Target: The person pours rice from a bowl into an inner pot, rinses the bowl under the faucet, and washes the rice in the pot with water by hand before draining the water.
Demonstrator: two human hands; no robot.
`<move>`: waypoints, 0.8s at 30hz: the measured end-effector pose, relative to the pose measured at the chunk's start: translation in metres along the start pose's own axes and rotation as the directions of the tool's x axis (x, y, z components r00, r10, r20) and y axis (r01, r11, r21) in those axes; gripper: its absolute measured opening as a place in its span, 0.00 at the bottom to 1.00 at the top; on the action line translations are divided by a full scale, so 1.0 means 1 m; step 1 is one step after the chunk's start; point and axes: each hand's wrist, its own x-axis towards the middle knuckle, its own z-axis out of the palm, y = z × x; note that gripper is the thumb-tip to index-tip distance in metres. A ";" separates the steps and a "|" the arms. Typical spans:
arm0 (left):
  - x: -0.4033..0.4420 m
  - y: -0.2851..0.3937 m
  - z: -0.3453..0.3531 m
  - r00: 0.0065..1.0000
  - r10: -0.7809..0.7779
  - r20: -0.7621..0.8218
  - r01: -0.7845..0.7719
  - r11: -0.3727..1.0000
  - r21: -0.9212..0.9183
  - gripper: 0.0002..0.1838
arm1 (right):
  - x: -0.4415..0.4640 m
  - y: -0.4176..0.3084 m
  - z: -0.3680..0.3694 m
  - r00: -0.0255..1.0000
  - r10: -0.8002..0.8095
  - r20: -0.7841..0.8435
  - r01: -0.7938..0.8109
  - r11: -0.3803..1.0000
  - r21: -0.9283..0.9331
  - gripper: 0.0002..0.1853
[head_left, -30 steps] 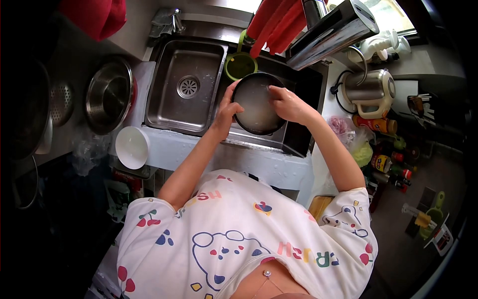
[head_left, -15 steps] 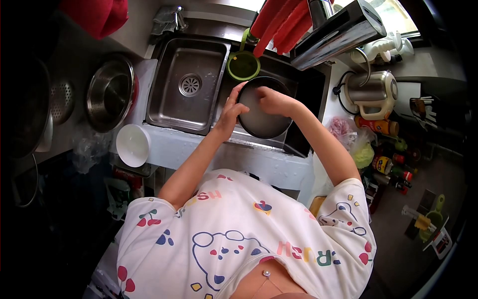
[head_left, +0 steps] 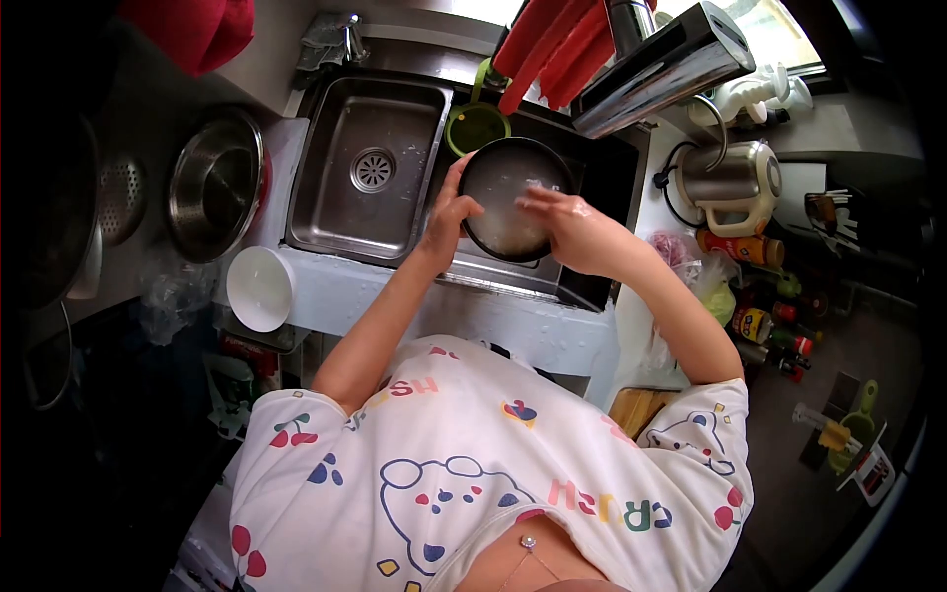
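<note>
Over the right sink basin, my left hand (head_left: 447, 219) grips the left rim of a dark round pot (head_left: 473, 232), thumb on the inner side. Cloudy, whitish water (head_left: 493, 192) fills the pot, and something pale shows at its bottom that I cannot make out. My right hand (head_left: 582, 232) hovers over the pot's right side, wet, with its fingers stretched out and slightly blurred; it holds nothing. Just behind the pot sits a green ladle-like scoop (head_left: 475, 126), its handle pointing up and back.
The left sink basin (head_left: 335, 207) has a round drain. A white bowl (head_left: 261, 289) rests on the front ledge at left. A steel basin (head_left: 215, 187) stands farther left. Red gloves (head_left: 552, 49) hang beside a dark shiny cylinder (head_left: 666, 69). An electric kettle (head_left: 730, 178) and bottles are at right.
My right hand has come up out of the water and moved toward the pot's right rim, its fingers straightening. The pot has shifted slightly left and back.
</note>
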 end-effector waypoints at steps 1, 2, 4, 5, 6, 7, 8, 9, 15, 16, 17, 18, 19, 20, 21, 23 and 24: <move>-0.001 0.003 0.000 1.000 -0.007 -0.001 0.007 1.000 0.014 0.41 | 0.001 0.001 -0.003 0.996 0.020 -0.084 -0.020 1.000 0.002 0.33; -0.001 0.002 0.000 1.000 0.000 0.003 0.000 1.000 0.011 0.41 | 0.006 0.016 0.006 0.979 -0.027 -0.204 0.018 0.999 -0.047 0.28; 0.002 0.000 -0.001 1.000 0.013 0.012 -0.013 1.000 0.005 0.41 | 0.016 0.012 -0.007 0.979 0.144 -0.146 -0.131 0.987 0.097 0.25; 0.001 0.000 -0.001 1.000 0.007 0.016 -0.007 1.000 0.006 0.41 | 0.023 0.014 -0.007 0.979 0.170 -0.111 -0.158 0.982 0.107 0.23; 0.000 0.001 0.000 1.000 0.001 0.020 -0.001 1.000 0.008 0.41 | 0.032 0.018 -0.006 0.978 0.194 -0.076 -0.185 0.976 0.117 0.21; -0.001 0.002 0.000 1.000 -0.005 0.024 0.004 1.000 0.010 0.41 | 0.040 0.023 -0.004 0.975 0.218 -0.040 -0.212 0.969 0.126 0.19; 0.000 0.000 0.000 1.000 0.003 0.031 -0.004 1.000 0.018 0.41 | 0.048 0.031 0.001 0.983 0.184 -0.012 -0.182 0.977 0.107 0.19; 0.001 -0.004 0.000 0.999 0.011 0.037 -0.012 1.000 0.025 0.41 | 0.057 0.041 0.008 0.988 0.151 0.016 -0.151 0.984 0.089 0.18; 0.000 -0.009 0.000 0.999 -0.028 0.039 0.027 0.999 0.023 0.40 | 0.076 0.042 0.018 0.930 0.329 0.166 -0.365 0.887 0.282 0.18; 0.000 -0.009 0.000 0.999 -0.028 0.034 0.027 0.999 0.029 0.39 | 0.074 0.032 0.013 0.897 0.388 0.212 -0.440 0.828 0.348 0.18; -0.001 -0.009 0.001 0.999 -0.030 0.032 0.029 0.999 0.026 0.39 | 0.074 0.028 0.012 0.891 0.390 0.234 -0.452 0.815 0.364 0.19; -0.002 -0.010 0.002 0.999 -0.032 0.028 0.031 0.999 0.024 0.39 | 0.074 0.025 0.012 0.884 0.390 0.256 -0.463 0.801 0.379 0.19; -0.002 -0.010 0.001 0.999 -0.033 0.025 0.033 0.999 0.022 0.38 | 0.074 0.023 0.013 0.878 0.389 0.278 -0.474 0.787 0.394 0.20; -0.001 -0.011 0.000 0.999 -0.036 0.023 0.035 0.999 0.028 0.38 | 0.074 0.027 0.019 0.913 0.333 0.237 -0.406 0.805 0.434 0.20; 0.000 -0.013 -0.002 0.999 -0.038 0.022 0.037 0.999 0.033 0.38 | 0.073 0.031 0.028 0.942 0.275 0.193 -0.335 0.817 0.469 0.19; 0.000 -0.014 -0.004 0.998 -0.052 0.018 0.051 0.998 0.033 0.38 | 0.071 0.040 0.037 0.981 0.136 0.136 -0.185 0.861 0.474 0.20; -0.002 -0.011 -0.003 0.998 -0.064 0.016 0.063 0.998 0.028 0.38 | 0.069 0.038 0.035 0.990 0.054 0.130 -0.107 0.888 0.447 0.21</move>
